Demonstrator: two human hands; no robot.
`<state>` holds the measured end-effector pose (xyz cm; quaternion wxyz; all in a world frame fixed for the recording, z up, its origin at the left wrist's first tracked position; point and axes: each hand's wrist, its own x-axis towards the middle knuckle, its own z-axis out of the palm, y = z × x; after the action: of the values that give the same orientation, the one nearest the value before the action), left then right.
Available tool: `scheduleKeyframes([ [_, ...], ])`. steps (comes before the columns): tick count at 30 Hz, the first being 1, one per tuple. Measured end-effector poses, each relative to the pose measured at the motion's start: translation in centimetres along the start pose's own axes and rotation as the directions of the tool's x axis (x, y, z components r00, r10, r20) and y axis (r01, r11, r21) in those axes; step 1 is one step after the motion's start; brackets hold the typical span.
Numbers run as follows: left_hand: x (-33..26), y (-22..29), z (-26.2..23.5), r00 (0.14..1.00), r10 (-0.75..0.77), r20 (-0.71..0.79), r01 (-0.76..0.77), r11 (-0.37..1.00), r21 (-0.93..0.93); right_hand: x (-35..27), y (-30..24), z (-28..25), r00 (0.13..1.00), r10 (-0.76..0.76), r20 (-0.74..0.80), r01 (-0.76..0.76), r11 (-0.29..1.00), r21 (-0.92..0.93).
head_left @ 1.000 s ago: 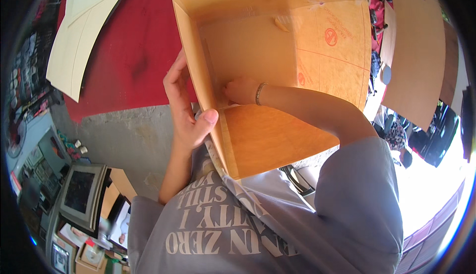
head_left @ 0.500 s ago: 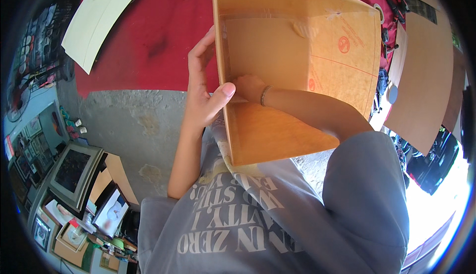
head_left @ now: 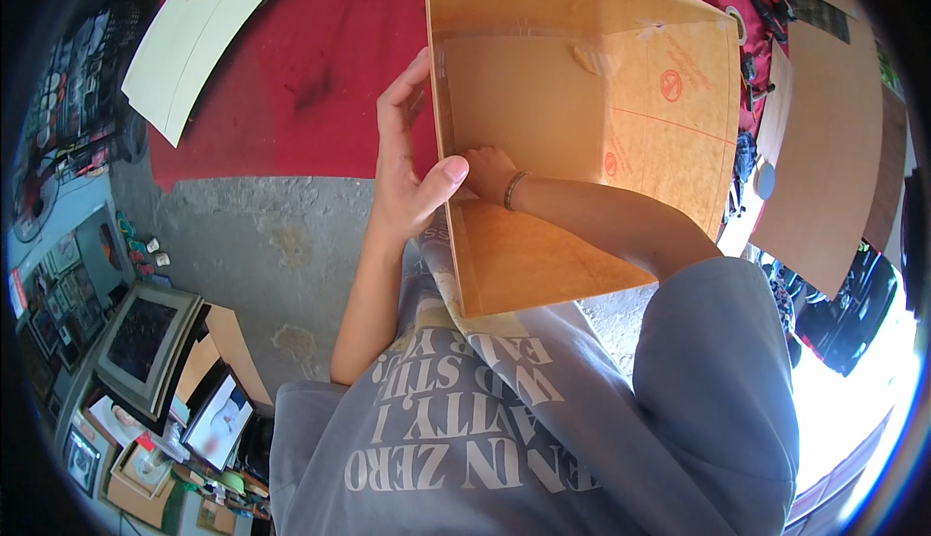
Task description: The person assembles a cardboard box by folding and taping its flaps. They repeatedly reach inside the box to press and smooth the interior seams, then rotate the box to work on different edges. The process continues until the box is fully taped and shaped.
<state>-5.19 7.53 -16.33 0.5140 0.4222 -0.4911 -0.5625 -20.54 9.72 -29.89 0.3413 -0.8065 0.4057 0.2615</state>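
An open, brown, box-shaped case [head_left: 529, 90] with thin, smooth walls stands tilted in front of me, its open side toward me. My left hand [head_left: 412, 172] holds its left wall from outside, the thumb over the rim and the fingers spread along the outer face. My right hand [head_left: 488, 169] reaches inside, with a bracelet [head_left: 514, 190] on the wrist. Its bent fingers are against the inner left wall near the lower corner; the fingertips are hidden, and what they hold, if anything, does not show. Red print and thin lines mark the right wall.
Under the case lies a red table cover [head_left: 281, 80], with pale sheets [head_left: 199, 36] at the far left. Large brown boards [head_left: 824, 167] lean at the right, near a roll of tape [head_left: 736, 27]. Framed pictures [head_left: 145, 342] are stacked at the lower left above the grey floor [head_left: 262, 245].
The case and both hands have shifted slightly to the right, and its lower edge has risen a little. Both hands keep nearly the same places on it.
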Motion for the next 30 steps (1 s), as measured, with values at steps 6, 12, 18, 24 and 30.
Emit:
scheduleKeyframes([
  [6, 0.1, 0.1, 0.2, 1.0, 0.005, -0.001, -0.005, 1.0, -0.008, 0.5, -0.2, -0.3, 0.998, 0.057, 0.026, -0.059, 0.993, 0.104],
  [12, -0.1, 0.0, 0.0, 1.0, -0.002, -0.001, 0.002, 1.0, 0.0, 0.5, -0.3, 0.7, 0.998, 0.025, -0.064, -0.022, 0.999, 0.049],
  [18, 0.1, -0.2, 0.1, 1.0, 0.009, 0.0, -0.009, 1.0, -0.008, 0.4, -0.1, 0.3, 0.998, 0.041, -0.044, -0.036, 0.994, 0.107],
  [24, 0.1, -0.3, 0.1, 1.0, 0.007, -0.009, -0.007, 1.0, -0.004, 0.8, 0.0, 1.1, 0.996, 0.014, -0.087, -0.003, 0.992, 0.123],
  [30, 0.1, -0.4, 0.0, 1.0, -0.001, -0.014, 0.001, 1.0, 0.004, 1.0, 1.1, 2.9, 0.991, -0.054, -0.124, 0.061, 0.997, 0.05],
])
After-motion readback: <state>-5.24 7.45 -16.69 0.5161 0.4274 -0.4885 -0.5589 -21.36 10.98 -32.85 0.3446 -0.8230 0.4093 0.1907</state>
